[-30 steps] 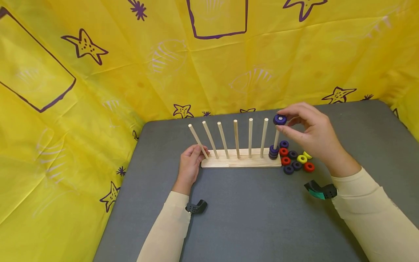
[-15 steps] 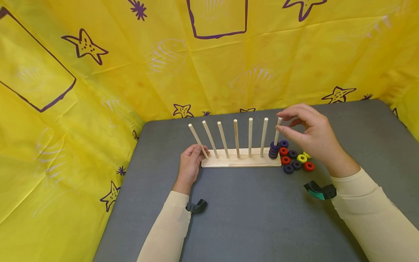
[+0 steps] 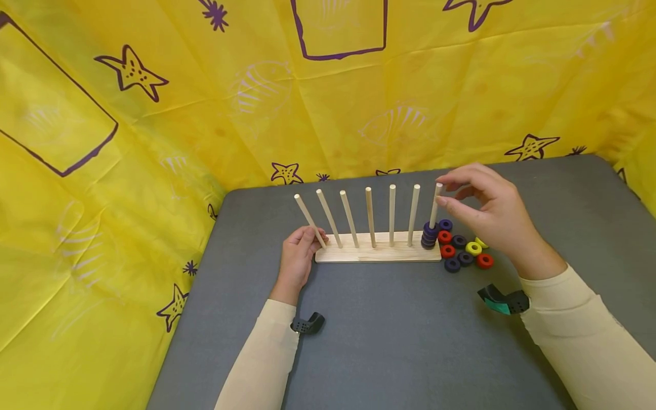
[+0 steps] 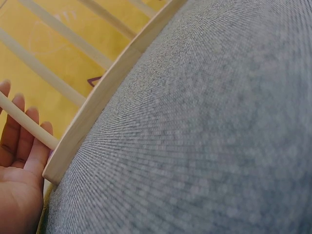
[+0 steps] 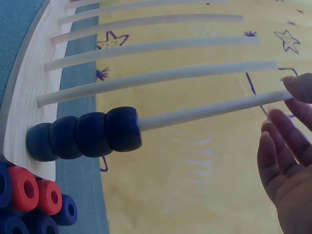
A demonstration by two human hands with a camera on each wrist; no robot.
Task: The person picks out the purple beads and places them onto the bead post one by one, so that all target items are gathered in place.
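Note:
A wooden rack with a row of upright pegs stands on the table. My left hand holds its left end, fingers about the foot of the leftmost peg. Several blue rings sit stacked at the bottom of the rightmost peg; the other pegs bear none. My right hand is at that peg's top, thumb and forefinger spread on either side of the tip, with no ring between them. In the right wrist view its thumb overlaps the peg's end.
Loose rings lie right of the rack: red rings, yellow rings and dark blue rings. The grey table reaches back to a yellow patterned curtain. Each wrist wears a dark band mount.
A blue ring held at the rightmost peg's top has been let go and has dropped onto the stack. The right hand stays by the peg's tip; the left hand has not moved.

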